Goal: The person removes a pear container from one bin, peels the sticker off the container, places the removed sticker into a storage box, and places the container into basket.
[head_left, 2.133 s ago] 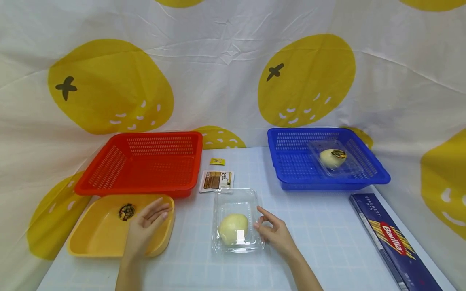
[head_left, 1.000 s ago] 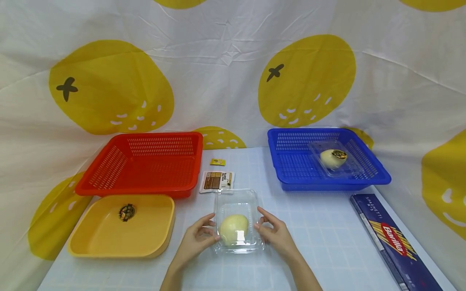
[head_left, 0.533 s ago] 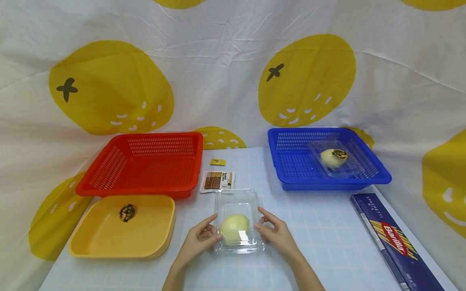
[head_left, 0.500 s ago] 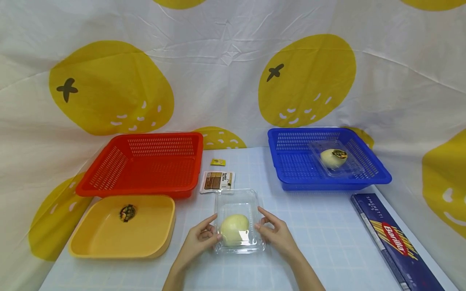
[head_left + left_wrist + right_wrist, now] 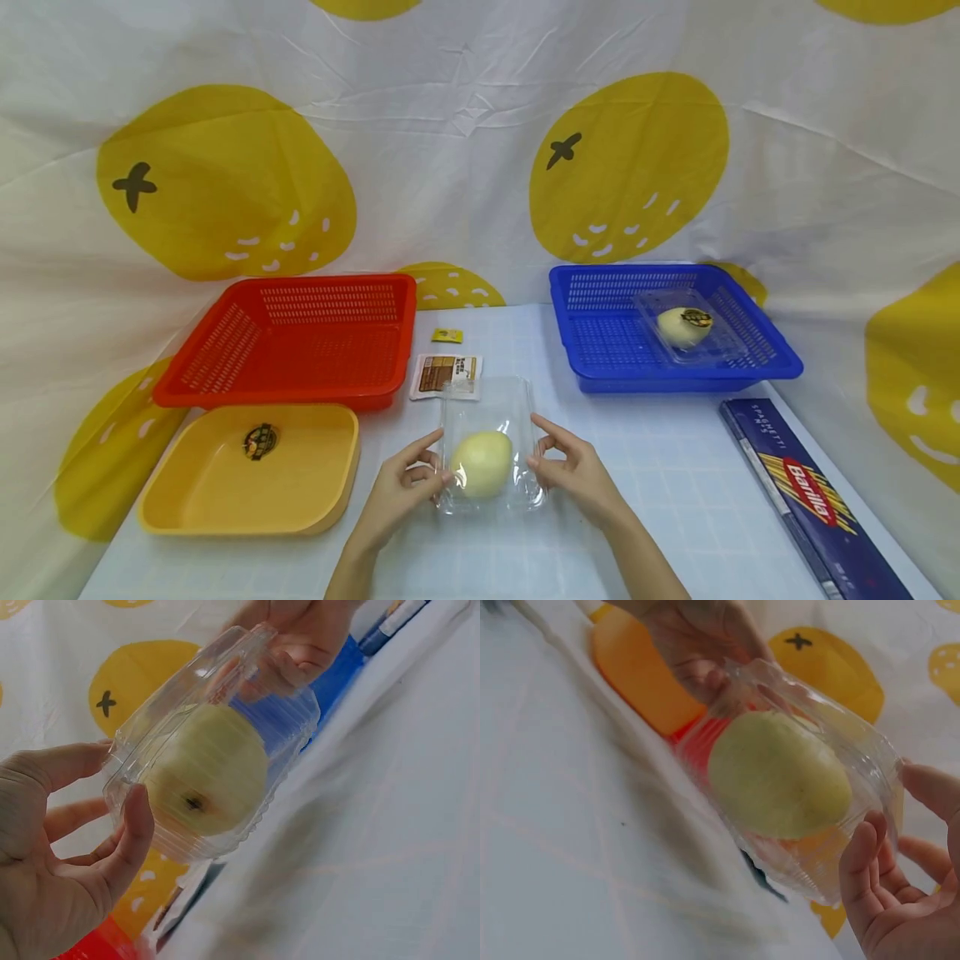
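Observation:
A clear plastic clamshell box (image 5: pixel 491 407) with a pale yellow-green, pear-like fruit (image 5: pixel 482 464) inside is held up between both hands at the middle front. My left hand (image 5: pixel 400 492) pinches its left edge, thumb on the near side and fingers on the far side. On the opposite edge, my right hand (image 5: pixel 579 477) grips between thumb and fingers. A small dark spot shows on the fruit (image 5: pixel 210 769) in the left wrist view. Both wrist views show the box (image 5: pixel 795 874) tilted above the tabletop, the fruit resting against its ridged wall.
Behind the box lie a brown-and-white packet (image 5: pixel 442 377) and a small yellow sachet (image 5: pixel 447 335). At left stand a red basket (image 5: pixel 288 398) and a yellow tray (image 5: pixel 247 500). A blue basket (image 5: pixel 600 385) holds another boxed fruit (image 5: pixel 684 327); a spaghetti box (image 5: pixel 813 496) lies right.
My left hand came over from the yellow tray and took the box's left edge, while my right hand stayed at the right edge. The box has since risen off the table.

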The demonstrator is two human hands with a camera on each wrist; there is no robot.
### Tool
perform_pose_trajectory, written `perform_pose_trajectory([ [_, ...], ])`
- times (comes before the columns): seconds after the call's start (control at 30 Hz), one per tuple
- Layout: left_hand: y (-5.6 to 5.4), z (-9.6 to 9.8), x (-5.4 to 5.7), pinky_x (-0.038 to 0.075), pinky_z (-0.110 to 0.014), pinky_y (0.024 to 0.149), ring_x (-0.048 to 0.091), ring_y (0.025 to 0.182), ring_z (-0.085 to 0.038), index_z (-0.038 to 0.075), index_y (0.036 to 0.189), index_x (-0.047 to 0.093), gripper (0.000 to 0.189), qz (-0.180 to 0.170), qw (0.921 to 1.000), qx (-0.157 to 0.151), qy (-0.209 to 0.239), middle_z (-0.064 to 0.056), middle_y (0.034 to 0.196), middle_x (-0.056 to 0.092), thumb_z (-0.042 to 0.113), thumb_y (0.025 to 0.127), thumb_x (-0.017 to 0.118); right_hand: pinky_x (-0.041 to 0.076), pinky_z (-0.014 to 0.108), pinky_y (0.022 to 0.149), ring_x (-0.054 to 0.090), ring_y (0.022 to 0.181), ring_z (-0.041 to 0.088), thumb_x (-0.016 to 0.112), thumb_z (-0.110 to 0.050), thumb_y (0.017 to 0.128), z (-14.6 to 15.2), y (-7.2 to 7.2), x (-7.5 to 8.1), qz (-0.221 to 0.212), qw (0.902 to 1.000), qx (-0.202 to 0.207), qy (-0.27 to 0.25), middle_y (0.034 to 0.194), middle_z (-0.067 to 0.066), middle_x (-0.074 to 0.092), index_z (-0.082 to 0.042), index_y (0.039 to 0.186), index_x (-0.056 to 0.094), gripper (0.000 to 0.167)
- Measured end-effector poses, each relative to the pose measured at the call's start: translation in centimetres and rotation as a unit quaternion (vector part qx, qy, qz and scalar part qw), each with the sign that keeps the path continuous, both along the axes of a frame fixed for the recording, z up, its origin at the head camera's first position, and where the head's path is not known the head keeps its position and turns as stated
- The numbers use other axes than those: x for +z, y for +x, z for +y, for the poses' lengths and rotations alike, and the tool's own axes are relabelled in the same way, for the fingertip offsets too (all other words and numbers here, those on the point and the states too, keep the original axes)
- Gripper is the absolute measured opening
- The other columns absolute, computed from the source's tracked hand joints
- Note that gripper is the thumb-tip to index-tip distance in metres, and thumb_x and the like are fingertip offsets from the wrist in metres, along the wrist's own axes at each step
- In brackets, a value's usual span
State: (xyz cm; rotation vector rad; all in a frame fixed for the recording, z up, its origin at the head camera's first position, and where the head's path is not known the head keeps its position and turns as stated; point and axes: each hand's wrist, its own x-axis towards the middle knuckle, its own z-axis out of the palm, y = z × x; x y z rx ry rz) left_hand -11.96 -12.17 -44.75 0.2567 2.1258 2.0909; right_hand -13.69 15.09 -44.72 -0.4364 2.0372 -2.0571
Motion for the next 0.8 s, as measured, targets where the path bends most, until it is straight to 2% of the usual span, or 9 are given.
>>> perform_pose_trajectory([
  [0.1, -0.2, -0.2, 1.0, 0.055, -0.028, 0.060, 0.059, 0.067, -0.011, -0.002, 0.136, 0.045, 0.060, 0.010, 0.9999, 0.004, -0.004, -0.017, 0.095, 0.050, 0.000, 0.081, 0.069, 0.052, 0.023, 0.061, 0.058, 0.061, 0.006, 0.064, -0.003, 0.086, -0.1, -0.3, 0.9, 0.012, 0.9999, 0.009, -0.006, 0.098, 0.012, 0.046, 0.003, 0.143, 0.032, 0.066],
  [0.33, -1.0, -1.0, 3.2, 0.052, -0.022, 0.057, 0.057, 0.067, -0.008, -0.010, 0.132, 0.045, 0.054, 0.078, 0.9969, 0.008, 0.012, -0.015, 0.094, 0.049, -0.006, 0.082, 0.065, 0.052, 0.024, 0.057, 0.058, 0.059, 0.010, 0.064, -0.001, 0.085, -0.7, -1.4, 2.6, 0.042, 0.9985, 0.031, -0.018, 0.099, 0.016, 0.044, 0.001, 0.144, 0.032, 0.067],
  [0.47, -1.3, -1.9, 3.9, 0.051, -0.020, 0.059, 0.057, 0.070, -0.008, -0.008, 0.131, 0.048, 0.050, 0.083, 0.9963, 0.024, 0.002, -0.015, 0.096, 0.048, -0.004, 0.084, 0.064, 0.052, 0.025, 0.058, 0.060, 0.060, 0.012, 0.066, -0.002, 0.083, -1.4, -1.9, 3.5, 0.033, 0.9985, 0.040, -0.022, 0.101, 0.016, 0.044, 0.000, 0.145, 0.030, 0.071],
  [0.57, -1.5, -2.6, 4.4, 0.052, -0.022, 0.063, 0.057, 0.071, -0.012, -0.006, 0.133, 0.047, 0.050, 0.082, 0.9963, 0.024, -0.002, -0.016, 0.098, 0.048, -0.002, 0.086, 0.063, 0.053, 0.025, 0.060, 0.061, 0.062, 0.013, 0.068, -0.004, 0.083, -2.2, -2.2, 4.2, 0.023, 0.9988, 0.040, -0.016, 0.102, 0.015, 0.045, -0.003, 0.146, 0.030, 0.074],
  [0.7, -1.7, -3.6, 5.2, 0.053, -0.024, 0.069, 0.058, 0.073, -0.015, -0.005, 0.135, 0.043, 0.052, 0.086, 0.9960, 0.023, 0.004, -0.018, 0.101, 0.053, 0.000, 0.087, 0.063, 0.053, 0.025, 0.062, 0.061, 0.063, 0.013, 0.068, -0.005, 0.083, -3.4, -2.9, 5.0, 0.023, 0.9989, 0.040, -0.010, 0.103, 0.014, 0.046, -0.006, 0.147, 0.031, 0.074],
  [0.8, -1.8, -4.6, 5.7, 0.053, -0.023, 0.072, 0.059, 0.075, -0.014, -0.004, 0.134, 0.045, 0.051, 0.102, 0.9946, 0.023, -0.002, -0.017, 0.097, 0.058, 0.000, 0.087, 0.063, 0.052, 0.025, 0.062, 0.061, 0.064, 0.013, 0.067, -0.004, 0.083, -4.2, -3.5, 5.6, 0.033, 0.9982, 0.048, -0.013, 0.103, 0.015, 0.046, -0.007, 0.147, 0.030, 0.074],
])
